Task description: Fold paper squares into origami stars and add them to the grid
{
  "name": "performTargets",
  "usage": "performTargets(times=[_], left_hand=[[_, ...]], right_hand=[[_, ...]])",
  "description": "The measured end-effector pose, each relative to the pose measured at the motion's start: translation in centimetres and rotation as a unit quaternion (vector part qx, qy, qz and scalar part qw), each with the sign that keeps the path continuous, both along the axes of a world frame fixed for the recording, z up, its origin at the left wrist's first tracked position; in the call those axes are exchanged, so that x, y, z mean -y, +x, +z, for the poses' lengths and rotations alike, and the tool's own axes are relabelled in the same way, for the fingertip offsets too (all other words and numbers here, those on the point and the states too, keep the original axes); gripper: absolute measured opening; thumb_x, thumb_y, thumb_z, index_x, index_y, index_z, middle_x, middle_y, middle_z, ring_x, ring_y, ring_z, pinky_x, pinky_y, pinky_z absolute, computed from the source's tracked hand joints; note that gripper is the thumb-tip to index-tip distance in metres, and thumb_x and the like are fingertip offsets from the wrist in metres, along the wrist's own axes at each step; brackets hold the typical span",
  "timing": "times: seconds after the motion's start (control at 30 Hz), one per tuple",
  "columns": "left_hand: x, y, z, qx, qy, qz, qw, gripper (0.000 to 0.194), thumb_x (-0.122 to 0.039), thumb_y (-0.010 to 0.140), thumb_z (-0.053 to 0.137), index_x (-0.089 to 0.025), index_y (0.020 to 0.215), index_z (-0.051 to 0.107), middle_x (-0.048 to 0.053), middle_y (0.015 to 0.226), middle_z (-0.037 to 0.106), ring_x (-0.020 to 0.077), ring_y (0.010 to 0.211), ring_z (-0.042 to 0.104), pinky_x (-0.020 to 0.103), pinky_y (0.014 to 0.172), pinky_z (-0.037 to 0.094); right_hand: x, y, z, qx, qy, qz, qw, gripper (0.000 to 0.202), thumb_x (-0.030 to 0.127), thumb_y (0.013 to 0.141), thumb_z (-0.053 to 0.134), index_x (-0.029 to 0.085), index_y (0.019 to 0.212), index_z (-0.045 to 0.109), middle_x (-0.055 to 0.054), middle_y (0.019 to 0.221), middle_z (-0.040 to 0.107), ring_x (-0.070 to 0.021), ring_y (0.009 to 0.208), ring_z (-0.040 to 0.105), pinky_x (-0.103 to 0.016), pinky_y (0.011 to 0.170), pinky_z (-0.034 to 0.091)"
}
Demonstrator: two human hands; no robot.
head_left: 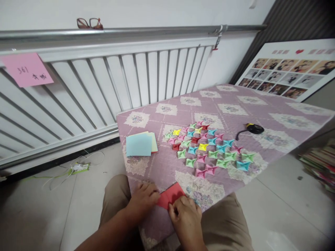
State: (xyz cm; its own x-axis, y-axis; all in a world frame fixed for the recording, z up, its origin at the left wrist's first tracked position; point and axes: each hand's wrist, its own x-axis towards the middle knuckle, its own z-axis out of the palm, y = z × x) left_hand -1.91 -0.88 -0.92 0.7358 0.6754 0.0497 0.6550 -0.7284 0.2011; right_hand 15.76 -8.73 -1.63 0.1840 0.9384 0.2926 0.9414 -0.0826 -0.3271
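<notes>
A red sheet of paper [173, 194] lies near the front edge of the table, between my two hands. My left hand [144, 198] rests on its left corner, the fingers pressed together at the edge. With curled fingers and the thumb on the paper, my right hand [185, 213] grips its lower right side and hides that corner. Beyond them stand rows of small folded paper shapes [203, 147] in pink, green, blue, yellow and red. To the left sits a stack of coloured paper sheets [138, 145], light blue on top.
A black object with a short cord [255, 129] lies at the right of the patterned tablecloth [162, 120]. Behind the table is a white radiator [146, 75], with glasses [90, 23] on the pipe above. A photo board [285, 75] leans at the back right.
</notes>
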Motion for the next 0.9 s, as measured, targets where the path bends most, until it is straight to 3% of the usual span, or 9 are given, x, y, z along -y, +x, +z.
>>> performTargets(times=[0.1,0.17,0.37,0.6,0.7,0.8,0.9], left_hand=[[-0.3,-0.3,0.4,0.02,0.044,-0.118,0.992,0.023,-0.026,0.096,0.045,-0.029,0.116,0.055,0.001,0.123,0.056,0.0178,0.11,0.047,0.033,0.091,0.03],[-0.4,-0.4,0.7,0.016,0.048,-0.153,0.987,0.026,-0.027,0.097,0.041,-0.029,0.121,0.053,0.001,0.128,0.055,0.0175,0.112,0.046,0.033,0.091,0.029],[-0.5,-0.3,1.0,-0.022,0.017,-0.149,0.988,0.031,-0.028,0.097,0.041,-0.033,0.127,0.05,0.002,0.13,0.055,0.0189,0.111,0.047,0.034,0.09,0.03],[-0.3,-0.2,1.0,-0.012,0.05,-0.154,0.987,0.031,-0.027,0.095,0.046,-0.036,0.124,0.051,0.0,0.131,0.053,0.0187,0.107,0.048,0.034,0.087,0.03],[-0.4,-0.2,1.0,-0.015,0.05,-0.158,0.986,0.031,-0.027,0.095,0.046,-0.035,0.124,0.051,0.002,0.131,0.053,0.0193,0.107,0.047,0.034,0.086,0.03],[-0.4,-0.2,1.0,-0.016,0.051,-0.161,0.986,0.031,-0.027,0.095,0.046,-0.035,0.125,0.051,0.003,0.129,0.055,0.0193,0.107,0.048,0.034,0.087,0.03],[-0.4,-0.2,1.1,-0.006,0.064,-0.16,0.985,0.029,-0.028,0.095,0.046,-0.034,0.122,0.052,0.003,0.129,0.054,0.019,0.107,0.048,0.034,0.087,0.03]], right_hand=[[0.0,0.0,0.0,-0.008,0.004,0.0,1.0,0.014,0.018,0.075,0.063,0.023,0.062,0.059,-0.001,0.072,0.062,-0.0205,0.075,0.052,-0.035,0.07,0.03],[0.1,0.0,0.1,-0.013,0.006,0.001,1.0,0.014,0.019,0.075,0.063,0.023,0.062,0.059,-0.002,0.072,0.061,-0.0207,0.076,0.053,-0.035,0.071,0.03],[0.6,0.1,0.1,-0.043,0.007,0.007,0.999,0.011,0.02,0.079,0.06,0.023,0.069,0.059,-0.001,0.073,0.061,-0.0207,0.076,0.052,-0.034,0.072,0.032],[1.2,1.0,-0.3,-0.1,0.024,0.047,0.994,0.012,0.016,0.082,0.054,0.025,0.078,0.06,0.001,0.076,0.062,-0.0193,0.077,0.054,-0.033,0.074,0.033],[1.7,0.5,-0.8,-0.076,0.064,0.088,0.991,0.017,0.016,0.083,0.053,0.027,0.091,0.062,0.0,0.089,0.065,-0.0195,0.086,0.056,-0.035,0.083,0.033],[2.3,-0.3,-1.7,-0.032,0.091,0.132,0.987,0.021,0.015,0.084,0.051,0.028,0.098,0.061,0.001,0.09,0.066,-0.0189,0.088,0.058,-0.038,0.093,0.03],[2.8,-0.5,-2.5,0.005,0.091,0.14,0.986,0.025,0.015,0.083,0.052,0.027,0.104,0.06,0.0,0.093,0.067,-0.0198,0.091,0.058,-0.036,0.092,0.031]])
